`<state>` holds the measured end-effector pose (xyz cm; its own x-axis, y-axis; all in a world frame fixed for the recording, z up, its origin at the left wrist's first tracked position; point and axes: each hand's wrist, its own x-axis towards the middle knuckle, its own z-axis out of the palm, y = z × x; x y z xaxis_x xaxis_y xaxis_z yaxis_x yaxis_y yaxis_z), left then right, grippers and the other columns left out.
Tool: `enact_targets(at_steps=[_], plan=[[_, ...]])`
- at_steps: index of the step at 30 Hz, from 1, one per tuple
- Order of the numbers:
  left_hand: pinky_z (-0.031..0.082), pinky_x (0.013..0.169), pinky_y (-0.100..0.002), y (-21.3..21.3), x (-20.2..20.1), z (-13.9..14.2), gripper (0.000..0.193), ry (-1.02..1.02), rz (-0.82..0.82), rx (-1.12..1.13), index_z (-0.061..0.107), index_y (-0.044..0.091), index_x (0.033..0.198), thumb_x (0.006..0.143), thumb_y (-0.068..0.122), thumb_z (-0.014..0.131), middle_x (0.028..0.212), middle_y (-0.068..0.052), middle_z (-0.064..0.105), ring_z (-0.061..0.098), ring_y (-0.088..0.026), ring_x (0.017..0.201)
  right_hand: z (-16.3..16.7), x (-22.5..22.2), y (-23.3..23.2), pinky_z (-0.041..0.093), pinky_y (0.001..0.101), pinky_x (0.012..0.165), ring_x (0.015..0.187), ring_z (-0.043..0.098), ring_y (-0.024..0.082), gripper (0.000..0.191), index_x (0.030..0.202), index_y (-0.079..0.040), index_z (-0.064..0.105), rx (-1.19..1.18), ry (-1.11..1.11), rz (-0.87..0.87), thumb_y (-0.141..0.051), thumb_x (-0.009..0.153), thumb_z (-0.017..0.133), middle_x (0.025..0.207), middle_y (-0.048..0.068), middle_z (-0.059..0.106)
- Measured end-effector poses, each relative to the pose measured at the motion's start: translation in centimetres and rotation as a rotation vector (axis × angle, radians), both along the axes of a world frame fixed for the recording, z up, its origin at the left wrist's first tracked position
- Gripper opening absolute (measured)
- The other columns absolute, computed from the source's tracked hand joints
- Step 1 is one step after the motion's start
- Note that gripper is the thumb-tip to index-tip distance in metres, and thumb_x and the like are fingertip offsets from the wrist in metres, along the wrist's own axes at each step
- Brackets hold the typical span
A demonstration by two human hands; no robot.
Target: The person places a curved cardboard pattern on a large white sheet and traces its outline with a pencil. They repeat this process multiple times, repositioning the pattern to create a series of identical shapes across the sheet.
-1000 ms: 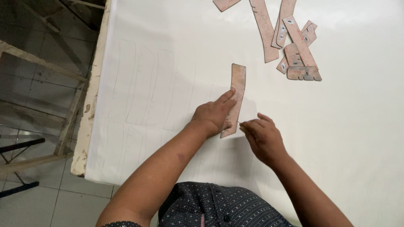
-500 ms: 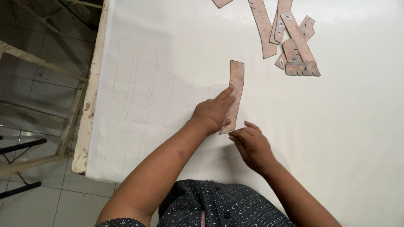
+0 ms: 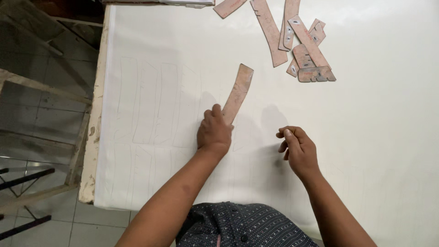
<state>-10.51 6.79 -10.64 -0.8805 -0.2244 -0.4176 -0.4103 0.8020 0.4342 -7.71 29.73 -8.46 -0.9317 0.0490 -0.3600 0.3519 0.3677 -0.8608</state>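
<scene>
Resting under left hand (image 3: pixel 214 131): tan (slightly curved) cardboard strip (image 3: pixel 238 91).

Bright, even light from above washes out the white cloth (image 3: pixel 366 137), with mild glare toward the upper right. Soft shadows fall just beyond both hands. The floor (image 3: pixel 41 114) at left is dim, and the picture stays sharp.

tan template strip (image 3: pixel 238 93), white cloth (image 3: pixel 366 137), perhaps dotted dark shirt (image 3: pixel 247 226)
</scene>
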Motion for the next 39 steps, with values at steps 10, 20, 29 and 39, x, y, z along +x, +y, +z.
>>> enact_targets(at_steps=[10, 20, 29, 39], plan=[[0.058, 0.088, -0.037, 1.7, 0.2, 2.3, 0.016, 0.070, -0.132, 0.058, 0.062, 0.017, 0.112, 0.098, 0.023, 0.065, 0.120, -0.003, 0.059, 0.066, -0.024, 0.102, -1.3, -1.7, 2.8, 0.036, 0.0265, 0.038, 0.054, 0.058, 0.014, 0.043, 0.108, 0.003, 0.068, -0.441, -0.347, -0.211, -0.034, 0.106, 0.045, 0.088, 0.015, 0.075], [0.059, 0.088, -0.040, 4.5, 0.0, 4.3, 0.051, -0.272, -0.141, 0.024, 0.047, 0.007, 0.126, 0.092, 0.032, 0.075, 0.127, -0.012, 0.052, 0.062, -0.028, 0.112, -0.7, -3.7, 2.4, 0.052, 0.0327, 0.066, 0.072, 0.062, 0.016, 0.035, 0.120, -0.005, 0.073, 0.164, 0.028, -0.040, -0.031, 0.098, 0.065, 0.101, 0.011, 0.071], [0.055, 0.082, -0.039, 2.6, 0.4, 5.2, 0.015, -0.016, -0.086, 0.307, 0.067, 0.015, 0.105, 0.098, 0.028, 0.063, 0.108, -0.003, 0.060, 0.066, -0.023, 0.090, -0.5, -17.4, 3.0, 0.053, 0.0378, 0.080, 0.097, 0.060, 0.021, 0.039, 0.138, -0.036, 0.067, 0.956, 0.410, 0.263, -0.042, 0.100, 0.066, 0.107, 0.005, 0.055], [0.059, 0.070, -0.033, 0.4, -1.4, 3.8, 0.012, 0.588, -0.319, 0.386, 0.072, 0.007, 0.100, 0.090, 0.011, 0.074, 0.101, -0.004, 0.059, 0.067, -0.021, 0.077, -1.7, -23.0, -0.3, 0.055, 0.0359, 0.085, 0.097, 0.062, 0.020, 0.036, 0.131, -0.031, 0.074, 0.826, 0.623, 0.446, -0.043, 0.098, 0.068, 0.106, 0.003, 0.059]])
